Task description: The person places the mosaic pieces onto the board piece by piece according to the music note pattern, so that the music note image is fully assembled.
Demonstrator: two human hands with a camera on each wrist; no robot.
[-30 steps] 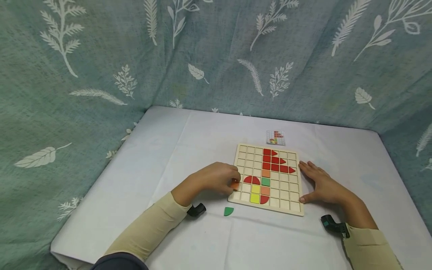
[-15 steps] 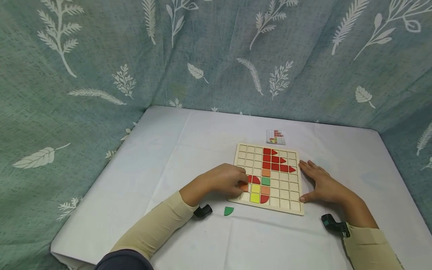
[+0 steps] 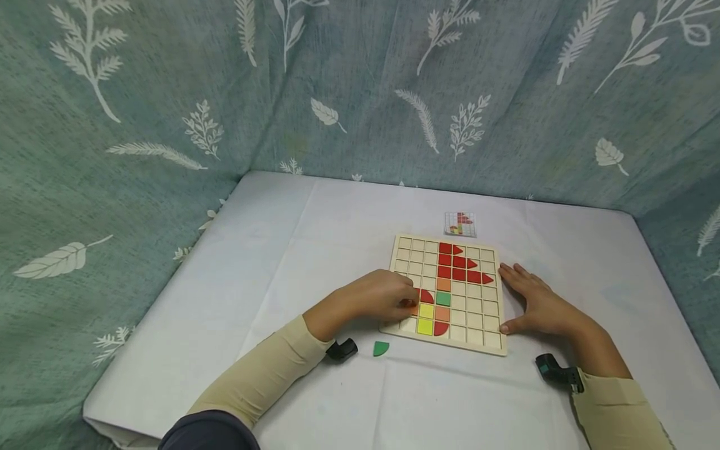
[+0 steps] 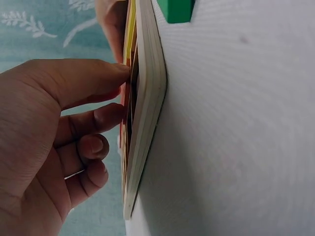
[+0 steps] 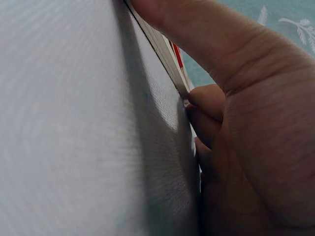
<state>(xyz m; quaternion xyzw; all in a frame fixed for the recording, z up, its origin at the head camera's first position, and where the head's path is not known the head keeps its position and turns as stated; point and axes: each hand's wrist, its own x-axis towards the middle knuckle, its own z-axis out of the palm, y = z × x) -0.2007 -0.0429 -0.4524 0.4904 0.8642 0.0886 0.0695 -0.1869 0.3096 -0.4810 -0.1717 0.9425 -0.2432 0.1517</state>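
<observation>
My left hand (image 3: pixel 382 295) is over the left part of a wooden grid board (image 3: pixel 475 322), pinching an orange square tile (image 3: pixel 415 310) between thumb and index finger. The tile lies at a cell left of the upper yellow square (image 3: pixel 426 311), mostly hidden by the fingers. In the left wrist view, the thumb and index fingertip meet the board's face while the other fingers curl loosely. My right hand (image 3: pixel 534 303) lies along the board's right edge, fingers extended and thumb touching the lower corner area. Red, orange, yellow and green pieces fill several cells.
A green quarter-circle piece (image 3: pixel 380 348) lies on the white cloth in front of the board. Behind the board is a small pattern card (image 3: pixel 460 223) with a coloured grid. A leaf-patterned curtain (image 3: pixel 360 94) hangs behind the table.
My left hand has moved right across the board with the orange tile, from the left edge to beside the yellow square. The right hand has stayed at the board's edge.
</observation>
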